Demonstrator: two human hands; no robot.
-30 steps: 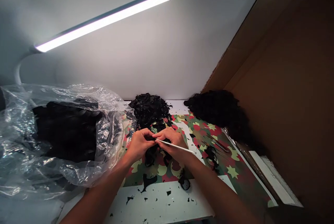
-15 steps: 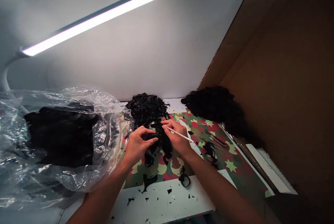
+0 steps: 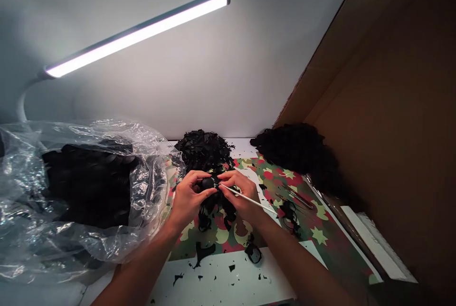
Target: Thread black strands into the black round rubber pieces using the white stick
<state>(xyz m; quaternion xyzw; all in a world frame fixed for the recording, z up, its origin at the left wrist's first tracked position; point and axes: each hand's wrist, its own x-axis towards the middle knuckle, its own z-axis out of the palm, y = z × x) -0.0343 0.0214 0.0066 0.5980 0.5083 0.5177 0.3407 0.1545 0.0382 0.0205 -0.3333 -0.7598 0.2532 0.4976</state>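
Between the thumb and fingers of my left hand (image 3: 188,196) is a small round black piece (image 3: 207,183), its flat face turned up. My right hand (image 3: 242,194) pinches a thin white stick (image 3: 254,202), whose tip lies close to the black piece. The fingers of both hands almost meet around the piece. Black scraps lie beneath and behind my hands on the patterned sheet (image 3: 223,235). What the black piece is made of I cannot make out.
A clear plastic bag (image 3: 146,196) of black pieces (image 3: 89,185) lies at left. Behind my hands is a heap of black scraps (image 3: 203,149); another dark pile (image 3: 295,147) leans by the cardboard wall (image 3: 384,82). Tweezers (image 3: 299,197) lie at right, under a lit lamp (image 3: 142,30).
The black piece in my left hand has turned so its round face shows. My right hand has come slightly lower with the stick, nearer the piece. The whole view has shifted slightly.
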